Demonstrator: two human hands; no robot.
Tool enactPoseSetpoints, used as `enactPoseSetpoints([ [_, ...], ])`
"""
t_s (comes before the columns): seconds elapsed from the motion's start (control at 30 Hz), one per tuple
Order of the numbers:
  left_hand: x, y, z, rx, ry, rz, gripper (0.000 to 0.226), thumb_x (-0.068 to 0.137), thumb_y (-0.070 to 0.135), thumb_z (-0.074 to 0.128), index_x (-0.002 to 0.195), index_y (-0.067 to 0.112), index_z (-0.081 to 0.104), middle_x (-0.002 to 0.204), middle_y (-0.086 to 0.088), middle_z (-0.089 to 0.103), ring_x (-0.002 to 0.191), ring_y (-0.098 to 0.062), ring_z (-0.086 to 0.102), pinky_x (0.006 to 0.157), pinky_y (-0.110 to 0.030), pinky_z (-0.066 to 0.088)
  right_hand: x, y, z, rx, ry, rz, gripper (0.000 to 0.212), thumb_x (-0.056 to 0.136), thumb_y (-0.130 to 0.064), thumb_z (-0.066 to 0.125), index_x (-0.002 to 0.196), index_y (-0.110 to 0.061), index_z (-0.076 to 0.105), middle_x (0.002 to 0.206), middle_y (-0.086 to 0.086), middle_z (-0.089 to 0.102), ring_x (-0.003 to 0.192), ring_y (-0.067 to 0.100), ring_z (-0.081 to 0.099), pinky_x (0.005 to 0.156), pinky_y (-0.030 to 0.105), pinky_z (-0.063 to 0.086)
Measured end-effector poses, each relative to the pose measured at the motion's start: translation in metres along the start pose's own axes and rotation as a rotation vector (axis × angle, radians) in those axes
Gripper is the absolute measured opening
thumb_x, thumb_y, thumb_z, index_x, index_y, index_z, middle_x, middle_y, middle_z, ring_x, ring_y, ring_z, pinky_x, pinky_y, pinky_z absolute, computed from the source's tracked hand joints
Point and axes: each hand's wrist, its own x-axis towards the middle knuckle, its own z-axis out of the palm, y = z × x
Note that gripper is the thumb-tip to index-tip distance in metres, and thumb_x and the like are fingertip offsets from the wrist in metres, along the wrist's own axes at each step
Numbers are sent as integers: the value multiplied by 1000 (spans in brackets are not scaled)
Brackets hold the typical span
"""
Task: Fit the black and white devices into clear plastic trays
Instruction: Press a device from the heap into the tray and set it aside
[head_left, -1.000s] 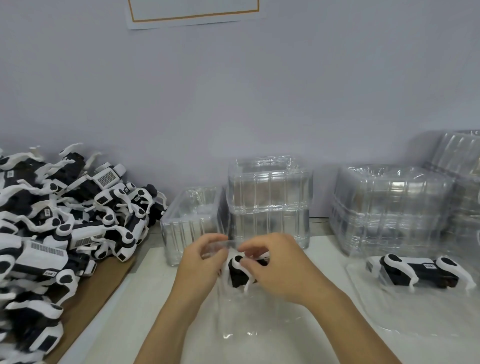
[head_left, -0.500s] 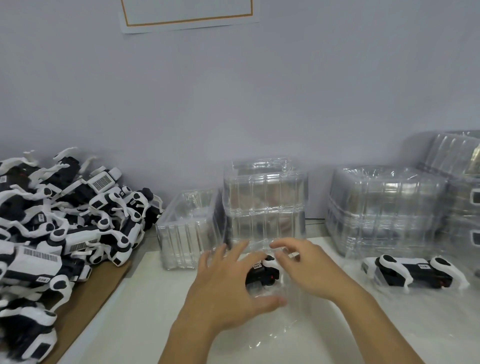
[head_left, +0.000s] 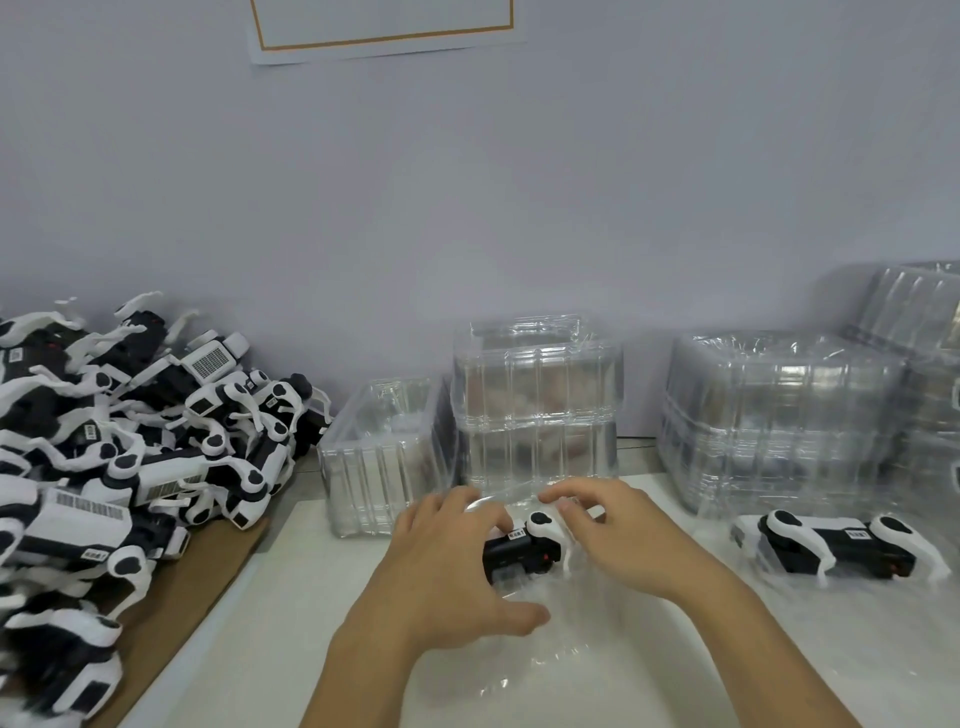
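Observation:
A black and white device (head_left: 524, 548) lies in a clear plastic tray (head_left: 524, 660) on the white surface in front of me. My left hand (head_left: 447, 566) lies over its left part, fingers spread and fairly straight, pressing on the clear plastic. My right hand (head_left: 618, 535) rests on the right part, and its loosely bent fingertips touch the plastic above the device's white end. To the right, a second device (head_left: 841, 545) sits in its own clear tray (head_left: 883, 613).
A big pile of loose black and white devices (head_left: 130, 441) covers the brown board on the left. Stacks of clear trays stand along the wall: a low one (head_left: 384, 457), a taller one (head_left: 535, 395), and wide stacks on the right (head_left: 779, 415).
One second ago both hands pinched the clear plastic above the device. They have since opened and now press down on it. The device lies lower and flatter.

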Motion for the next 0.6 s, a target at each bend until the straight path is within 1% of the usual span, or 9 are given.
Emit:
enactPoseSetpoints([
  [0.1,-1,2,-3,13,20,15,74,60,74,69,124,45,47,127,23,30,120,-10,25,101,-26,19,-1,-4,-5,35,-28,18,28,104,-33,44,112,-39,69,100,-25,64,94,-4,60,80,13,42],
  [0.17,-2,4,-9,47,51,40,74,60,75,69,125,47,46,129,22,27,116,-8,21,101,-26,16,-3,-8,-14,94,-34,20,28,104,-35,43,108,-43,70,98,-27,65,91,-7,62,81,16,45],
  [0.2,-2,5,-13,61,79,57,75,59,77,67,125,49,45,131,21,26,118,-8,20,103,-26,14,-4,-11,-20,135,-21,7,29,104,-36,43,105,-45,70,97,-26,67,88,-6,64,81,17,47],
  [0.27,-3,8,-20,77,160,96,79,56,81,63,127,52,43,139,20,22,128,-9,17,107,-28,14,-5,-18,-30,247,50,-35,31,104,-39,42,100,-47,71,98,-22,71,87,-2,67,82,24,51],
  [0.37,-4,17,-30,88,357,170,81,56,83,58,130,51,45,148,17,21,140,-18,17,113,-32,12,-7,-29,-41,470,234,-108,30,105,-40,39,100,-45,68,102,-12,72,97,10,69,87,34,56],
  [0.43,-5,24,-35,102,511,213,81,59,78,59,131,42,52,150,8,28,140,-26,25,117,-41,17,-7,-35,-45,592,269,-156,25,105,-42,41,105,-43,66,108,-7,72,103,17,69,90,46,56],
  [0.5,-4,29,-37,161,644,241,79,61,69,70,129,30,60,149,-4,37,137,-34,35,114,-55,24,-7,-40,-45,658,256,-193,22,101,-44,47,109,-39,67,113,-4,72,109,21,68,98,55,51],
  [0.53,-3,30,-37,179,688,246,79,61,64,76,128,27,62,148,-8,40,135,-36,37,112,-60,27,-7,-43,-45,679,256,-205,25,98,-45,48,110,-37,68,114,-3,72,111,21,67,101,56,48],
  [0.6,-3,31,-37,180,739,254,79,59,59,83,127,23,64,146,-11,43,133,-37,39,108,-64,30,-7,-46,-44,726,267,-210,29,93,-43,50,110,-31,70,115,-1,73,112,21,67,104,57,46],
])
